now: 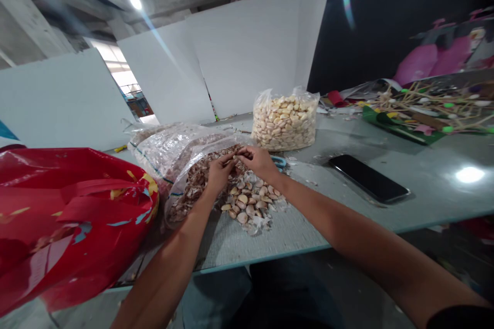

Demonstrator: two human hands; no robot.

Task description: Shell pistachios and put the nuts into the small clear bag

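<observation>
1. White panels (254,46) stand behind the bench (309,231), with a black panel (358,25) at the far right; above them are grey beams and bright lights.
2. Garlic (250,203), a loose heap of unpeeled cloves with flakes of skin around it, lies on the bench near its front edge, between the forearms.
3. Left hand (221,172): fingers closed in a pinch, at the mouth of the sack, just beyond the heap.
4. Right hand (257,160): fingers also drawn together in a pinch, the tips meeting those of the left hand. Whatever is between them is too small to tell.
5. Under and beside the left hand, the clear sack (173,146) lies on its side, its open end full of brown husks (196,177).
6. Toward the back edge, beyond the right hand, a clear bag (284,121) of pale cloves stands upright. A blue loop (278,163) shows just in front of it, partly hidden by the right hand.
7. At the left end, a red bag (92,216) bulges over the front edge, near the sack.
8. Right of the hands, a black phone (368,177) lies flat, screen up.
9. Near the back right corner, thin sticks (409,103) with coloured tips lie over a green sheet (401,126); pink objects (432,59) sit beyond.
</observation>
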